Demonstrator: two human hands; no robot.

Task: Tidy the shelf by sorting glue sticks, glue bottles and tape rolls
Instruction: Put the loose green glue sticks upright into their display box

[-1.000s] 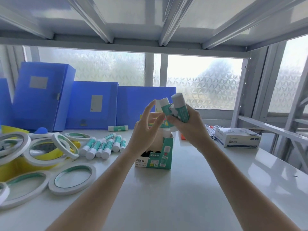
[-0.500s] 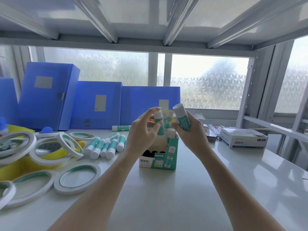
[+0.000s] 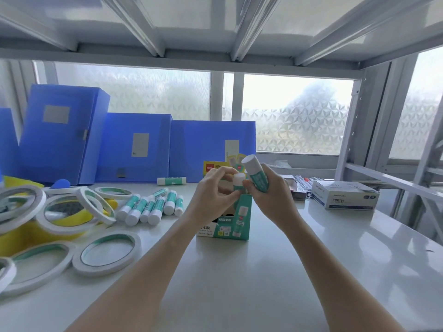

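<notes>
Glue sticks are in both hands above the small teal cardboard display box [image 3: 236,221], which stands on the white shelf surface [image 3: 263,271]. The left hand [image 3: 213,197] pinches a short teal-and-white glue stick [image 3: 238,182] by its white cap, thumb and fingertips curled on it, right over the box's open top. The right hand [image 3: 271,190], touching the left at the fingertips, has its fingers wrapped round a larger white-capped teal glue stick [image 3: 255,172], tilted with its cap up and to the left of the box's top.

Left of the box, a loose row of teal-and-white glue sticks [image 3: 153,206] lies flat on the shelf, and a single glue stick [image 3: 171,180] lies on its side behind them. Further left of the box, white double-sided tape rolls [image 3: 106,250] lie scattered, some leaning on yellow tape rolls [image 3: 67,216]. Behind the box stand translucent blue plastic file boxes [image 3: 136,147] against a frosted patterned window [image 3: 297,116], with a yellow printed card [image 3: 214,167] partly hidden behind the hands. Right of the box sits a white-and-blue cardboard carton of clips [image 3: 345,195], and between the two a small dark packet [image 3: 296,188] that is too blurred to identify.
</notes>
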